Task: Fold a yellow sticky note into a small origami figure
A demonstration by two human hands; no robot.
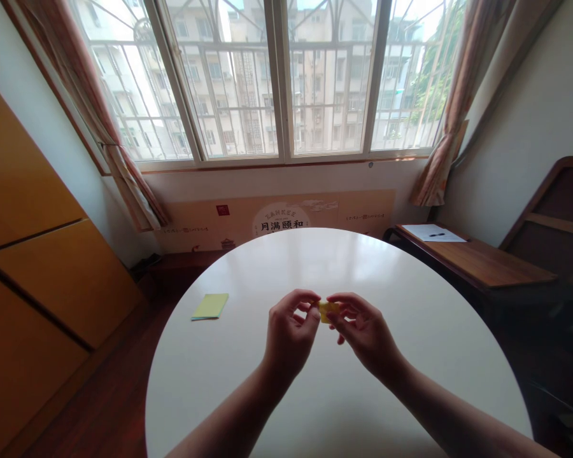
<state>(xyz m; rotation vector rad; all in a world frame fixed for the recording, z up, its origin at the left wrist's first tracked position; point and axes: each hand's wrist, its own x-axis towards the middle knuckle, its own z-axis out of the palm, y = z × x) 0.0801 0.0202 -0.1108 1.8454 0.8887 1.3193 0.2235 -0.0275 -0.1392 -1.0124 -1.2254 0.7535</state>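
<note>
small yellow piece (325, 308), one: sitting just right of and below the centre of the frame, above the white round worktop (219, 381), its material not showing clearly. left hand (286, 337): pinching the piece at its left side between thumb and fingertips. right hand (370, 337): gripping it from the right in a narrow pinch, the other fingers curling beneath. condition: the piece is appearing compact and is undergoing handling by both hands; whether any fold or other change is complete, and what is lacking, the view is not showing. direction: its broad face is seeming to turn towards the viewer, its side edges facing the two hands; the fingers are covering parts of the outline, and the visible part is looking nearly as tall as wide, so no long axis is showing surely. yellow-green pad (210, 306), one: lying flat left of centre, well apart from the hands, its sides slanting towards the upper right, a bluish layer showing along its lower edge. white sheet (424, 233), one: resting on the wooden bench (496, 261) at right, a dark slim item (437, 235) lying upon it.
</note>
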